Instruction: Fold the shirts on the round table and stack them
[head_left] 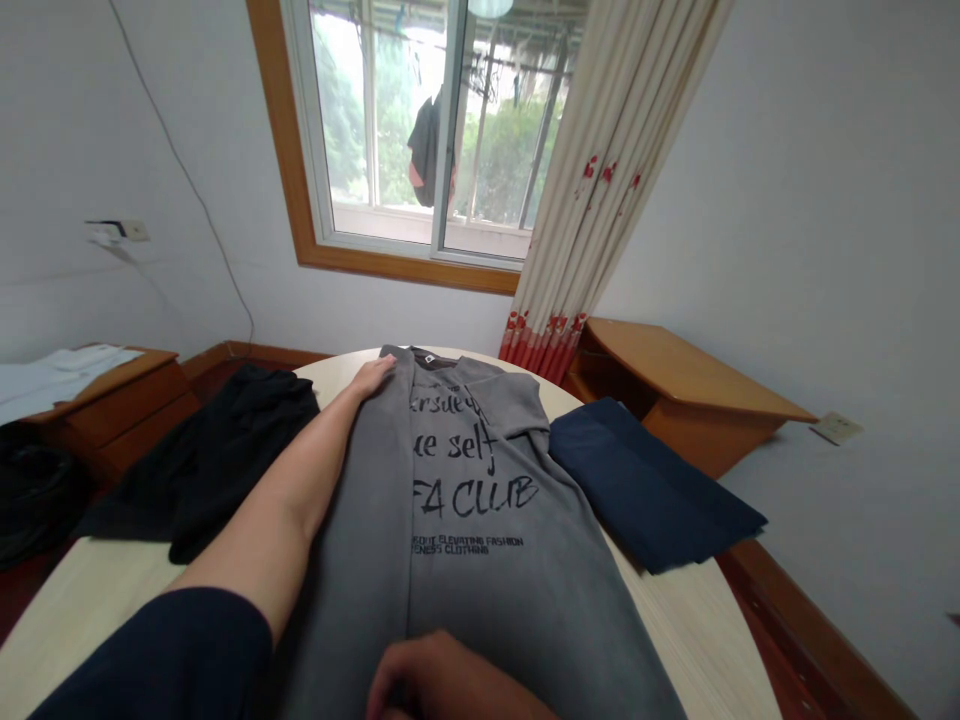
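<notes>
A grey T-shirt (510, 590) with black lettering lies spread on the round table, collar at the far end. Its left side is folded inward as a long strip (371, 520) that covers part of the lettering, while the right sleeve lies across the chest. My left hand (375, 375) reaches to the far left shoulder and rests flat on the fold there, fingers stretched out. Close to me, my right hand (454, 680) is over the near part of the shirt with its fingers curled; the frame's lower edge cuts it off and hides what they hold, if anything.
Folded dark navy cloth (645, 480) lies at the table's right edge. Black clothing (225, 450) is heaped at the left. Around the pale table (712, 630) stand a wooden desk (675, 370), a drawer cabinet (142, 410), a curtain (592, 200) and a window.
</notes>
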